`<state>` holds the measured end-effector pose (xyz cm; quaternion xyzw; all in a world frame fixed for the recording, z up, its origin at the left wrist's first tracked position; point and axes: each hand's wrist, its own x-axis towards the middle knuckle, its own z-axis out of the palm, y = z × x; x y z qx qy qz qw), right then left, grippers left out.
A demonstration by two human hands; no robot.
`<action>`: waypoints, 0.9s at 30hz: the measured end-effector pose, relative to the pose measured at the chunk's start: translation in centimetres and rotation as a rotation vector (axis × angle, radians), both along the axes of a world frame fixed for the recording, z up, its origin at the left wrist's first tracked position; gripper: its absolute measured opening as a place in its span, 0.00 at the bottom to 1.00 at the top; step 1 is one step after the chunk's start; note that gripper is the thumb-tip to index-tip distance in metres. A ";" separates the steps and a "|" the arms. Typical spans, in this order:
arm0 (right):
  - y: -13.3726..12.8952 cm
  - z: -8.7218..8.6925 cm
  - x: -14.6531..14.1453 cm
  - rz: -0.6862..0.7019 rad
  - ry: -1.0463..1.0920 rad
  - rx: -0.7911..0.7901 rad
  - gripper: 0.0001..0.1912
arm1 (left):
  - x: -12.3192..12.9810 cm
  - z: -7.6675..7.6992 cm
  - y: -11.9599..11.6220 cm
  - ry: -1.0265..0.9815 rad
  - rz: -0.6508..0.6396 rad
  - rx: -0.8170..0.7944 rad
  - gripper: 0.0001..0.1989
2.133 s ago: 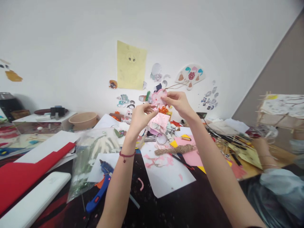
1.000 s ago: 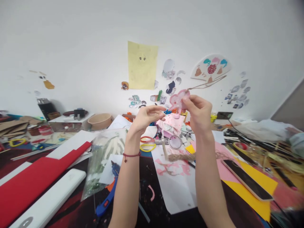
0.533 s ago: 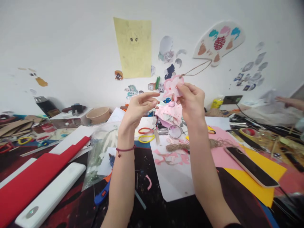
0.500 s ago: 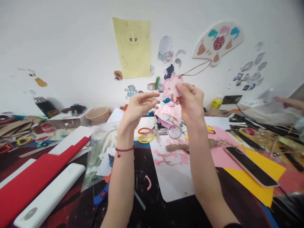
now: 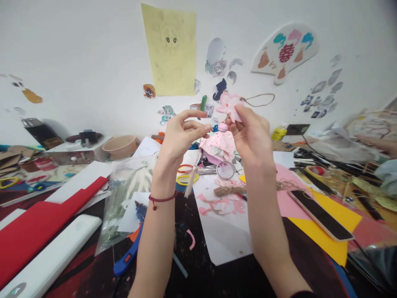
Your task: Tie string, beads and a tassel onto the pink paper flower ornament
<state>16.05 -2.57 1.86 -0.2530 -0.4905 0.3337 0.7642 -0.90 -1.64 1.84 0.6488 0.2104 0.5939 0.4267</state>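
Pinched between the thumb and fingers of my right hand is a pink felt shape with small red dots. A twine loop sticks out from its right side. Just below the felt are a pink round bead or bell and a small blue bead. My left hand is beside the blue bead, thumb and a finger pressed together; what they grip is too small to tell. A cream tassel dangles below, its upper end unclear.
Pink dotted cloth lies behind the hands. White paper with pink scraps, a twine bundle, yellow-handled scissors and a phone are on the table. A blue tool lies left, near a white bar.
The pink felt has tilted, and the beads below it show more clearly. My left thumb and finger have come to the blue bead. The tassel has swung left, and the view has shifted slightly.
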 end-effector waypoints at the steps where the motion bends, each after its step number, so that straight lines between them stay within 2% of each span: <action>1: 0.0 0.0 0.0 0.023 0.061 -0.009 0.11 | -0.1 0.1 -0.1 0.000 -0.006 0.012 0.14; 3: 0.0 0.0 -0.2 0.072 0.208 -0.026 0.09 | -0.3 0.2 -0.3 0.013 -0.023 0.045 0.13; 8: -0.8 0.2 -0.6 0.175 0.230 -0.053 0.10 | -0.6 0.7 -1.3 0.155 -0.070 0.107 0.19; 18: -2.3 0.8 -1.6 0.308 0.302 -0.129 0.11 | 0.1 1.2 -2.9 0.123 0.064 0.220 0.10; 22: -2.1 0.7 -1.4 0.259 0.244 -0.122 0.08 | 0.0 1.3 -3.1 0.109 0.075 0.208 0.09; 27: -2.4 0.7 -1.3 0.131 -0.049 -0.037 0.13 | 0.0 1.4 -3.5 0.097 0.093 0.191 0.12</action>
